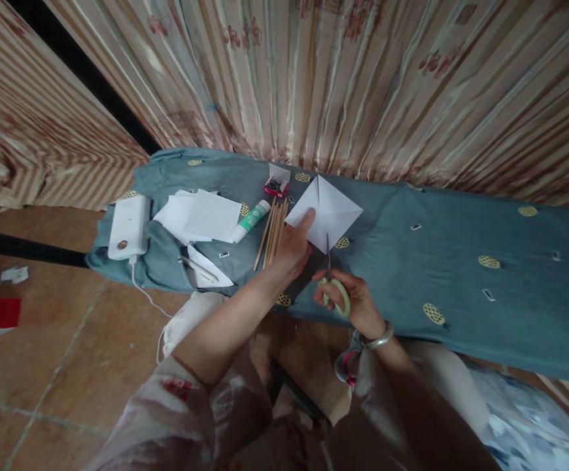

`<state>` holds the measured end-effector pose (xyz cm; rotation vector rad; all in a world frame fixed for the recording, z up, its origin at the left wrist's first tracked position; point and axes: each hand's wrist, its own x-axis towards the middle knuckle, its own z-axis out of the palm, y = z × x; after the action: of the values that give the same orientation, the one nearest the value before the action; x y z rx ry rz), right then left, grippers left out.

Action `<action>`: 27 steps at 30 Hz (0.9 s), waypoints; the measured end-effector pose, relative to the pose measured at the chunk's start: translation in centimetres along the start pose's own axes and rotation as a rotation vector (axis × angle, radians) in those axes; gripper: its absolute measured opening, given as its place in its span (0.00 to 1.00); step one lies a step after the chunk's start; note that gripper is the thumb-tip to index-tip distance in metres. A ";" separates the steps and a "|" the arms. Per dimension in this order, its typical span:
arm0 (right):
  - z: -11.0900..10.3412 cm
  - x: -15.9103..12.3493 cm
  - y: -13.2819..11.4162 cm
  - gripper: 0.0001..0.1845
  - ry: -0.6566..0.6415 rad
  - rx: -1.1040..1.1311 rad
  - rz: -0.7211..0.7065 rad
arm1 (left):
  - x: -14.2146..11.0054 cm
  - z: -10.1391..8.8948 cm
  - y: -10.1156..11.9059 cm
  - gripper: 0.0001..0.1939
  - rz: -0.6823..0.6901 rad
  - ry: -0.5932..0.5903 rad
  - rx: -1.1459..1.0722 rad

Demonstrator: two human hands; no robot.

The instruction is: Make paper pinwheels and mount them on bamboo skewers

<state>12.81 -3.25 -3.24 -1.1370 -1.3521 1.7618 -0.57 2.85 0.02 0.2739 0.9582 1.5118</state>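
Note:
My left hand (pixel 294 245) pinches a folded white paper square (pixel 328 209) at its left corner and holds it just above the blue-grey cloth (pixel 461 275). My right hand (pixel 350 301) grips green-handled scissors (pixel 333 288). Their blades point up and meet the paper's lower edge. A silver bangle (pixel 380 339) circles my right wrist.
Left of the paper lie a bundle of wooden sticks (pixel 272 232), a glue tube (pixel 250 220), a small red box of pins (pixel 275 185), a pile of white paper sheets (pixel 199 216) and a white device with a cable (pixel 128 226). A striped curtain (pixel 363 85) hangs behind.

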 end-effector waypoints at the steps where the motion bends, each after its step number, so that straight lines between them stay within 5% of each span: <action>1: 0.0 0.0 0.0 0.20 0.000 0.007 0.000 | 0.0 0.0 0.0 0.05 -0.001 -0.001 -0.003; 27: 0.2 0.3 -0.1 0.20 0.060 -0.001 -0.010 | -0.2 -0.4 -0.3 0.03 -0.037 -0.005 0.015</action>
<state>12.53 -3.05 -3.19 -1.1715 -1.3210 1.7068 -0.57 2.49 -0.35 0.2685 0.9660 1.4698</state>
